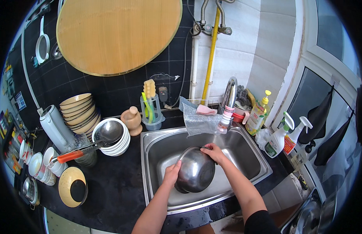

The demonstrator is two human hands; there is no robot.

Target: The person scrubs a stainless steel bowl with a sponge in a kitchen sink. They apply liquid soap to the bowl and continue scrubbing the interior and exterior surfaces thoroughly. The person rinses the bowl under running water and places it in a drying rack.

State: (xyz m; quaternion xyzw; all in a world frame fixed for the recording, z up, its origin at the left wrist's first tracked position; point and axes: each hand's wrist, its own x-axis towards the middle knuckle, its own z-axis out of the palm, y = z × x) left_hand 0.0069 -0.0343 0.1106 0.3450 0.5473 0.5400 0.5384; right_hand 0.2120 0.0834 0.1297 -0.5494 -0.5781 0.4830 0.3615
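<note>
A shiny steel bowl (196, 171) is tilted on its side over the sink (146, 175), its rounded outside turned up toward me. My left hand (172, 174) is closed on its rim at the left. At the upper right edge, my right hand (213, 153) grips the bowl near a small dark part that I cannot make out. Just behind the right hand, water seems to run from the faucet (230, 97) with its pink-and-white nozzle (225, 119). Below the bowl, a dark shape in the basin is mostly hidden.
Silvery bubble wrap (196, 117) and a pink cloth (206, 110) hang behind the sink. A yellow-pump soap bottle (257, 117) and spray bottles (276, 140) stand right. Left are stacked white bowls (120, 146), a mortar (131, 121), an orange-handled strainer (71, 156) and a yellow bowl (67, 179).
</note>
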